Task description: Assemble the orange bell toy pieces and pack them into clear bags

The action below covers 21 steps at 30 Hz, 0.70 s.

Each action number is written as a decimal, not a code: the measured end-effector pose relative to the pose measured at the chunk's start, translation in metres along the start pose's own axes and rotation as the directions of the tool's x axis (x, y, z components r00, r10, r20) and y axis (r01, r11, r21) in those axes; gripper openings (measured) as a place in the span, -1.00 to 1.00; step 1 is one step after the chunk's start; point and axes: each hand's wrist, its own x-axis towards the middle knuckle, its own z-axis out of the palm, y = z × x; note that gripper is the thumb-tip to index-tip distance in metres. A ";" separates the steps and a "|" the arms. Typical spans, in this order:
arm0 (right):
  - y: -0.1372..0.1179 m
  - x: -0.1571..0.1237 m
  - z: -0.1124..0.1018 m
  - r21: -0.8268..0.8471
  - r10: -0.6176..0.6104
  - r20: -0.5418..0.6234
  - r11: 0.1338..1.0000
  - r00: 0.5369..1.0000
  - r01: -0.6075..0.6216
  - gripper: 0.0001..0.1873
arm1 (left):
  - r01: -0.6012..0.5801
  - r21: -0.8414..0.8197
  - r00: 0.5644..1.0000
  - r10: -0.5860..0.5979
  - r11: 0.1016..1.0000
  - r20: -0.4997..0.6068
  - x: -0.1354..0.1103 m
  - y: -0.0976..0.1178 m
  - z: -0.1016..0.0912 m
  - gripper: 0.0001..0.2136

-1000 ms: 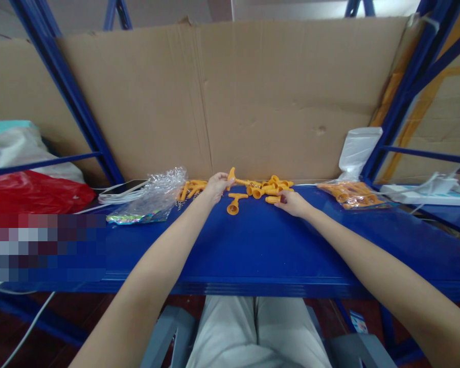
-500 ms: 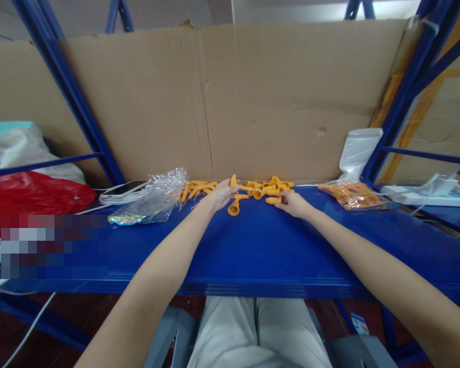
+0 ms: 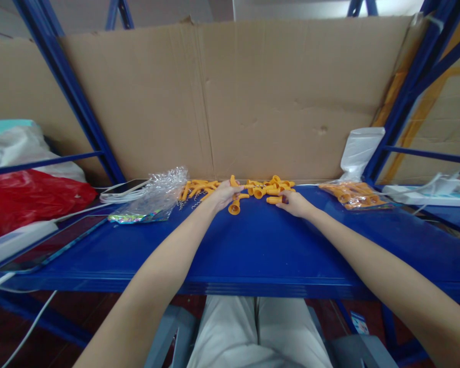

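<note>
My left hand point(image 3: 224, 195) is closed around an orange plastic corkscrew handle point(image 3: 233, 181), whose tip shows above the fingers; the rest is hidden in the grip. Just below that hand lies an orange piece with a round, hollow end point(image 3: 234, 207), on the blue shelf. My right hand point(image 3: 294, 203) pinches a ridged orange sleeve point(image 3: 274, 200) lying sideways, close to the shelf top. Behind and between the hands is a pile of hollow orange pieces point(image 3: 258, 192). Left of my left hand are several orange handles with metal spirals point(image 3: 196, 190).
A clear plastic bag point(image 3: 153, 197) and coiled white cables point(image 3: 124, 195) lie at left, near a dark flat device point(image 3: 53, 244) and a red bag point(image 3: 34, 202). At right are a bag of orange pieces point(image 3: 350, 195) and a power strip point(image 3: 437, 194). Cardboard point(image 3: 291, 92) closes the back.
My left hand has shifted slightly to the right, and its fingers now cover more of the orange handle. My right hand stays at the ridged sleeve.
</note>
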 end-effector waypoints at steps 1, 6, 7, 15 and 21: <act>0.000 0.000 0.000 0.001 -0.010 -0.005 1.000 1.000 0.010 -0.69 | -0.001 -0.001 1.000 0.001 1.000 -0.006 -0.001 0.000 0.001 -0.75; 0.004 0.003 0.002 0.035 -0.033 -0.037 0.999 0.999 0.034 -0.73 | -0.016 0.015 1.000 0.016 1.000 -0.014 -0.003 0.002 0.002 -0.74; 0.006 0.004 0.003 0.054 -0.033 -0.058 0.998 0.998 0.036 -0.73 | -0.016 0.016 1.000 0.016 1.000 -0.013 -0.004 0.003 0.003 -0.73; 0.028 0.018 0.012 0.491 -0.036 -0.180 0.862 0.983 0.122 -0.66 | -0.032 0.066 0.999 0.034 0.997 -0.021 -0.006 0.003 0.005 -0.69; 0.026 0.015 0.007 0.724 -0.064 -0.154 0.672 0.986 0.156 -0.60 | -0.019 0.080 0.999 0.021 0.997 -0.029 -0.009 0.005 0.008 -0.67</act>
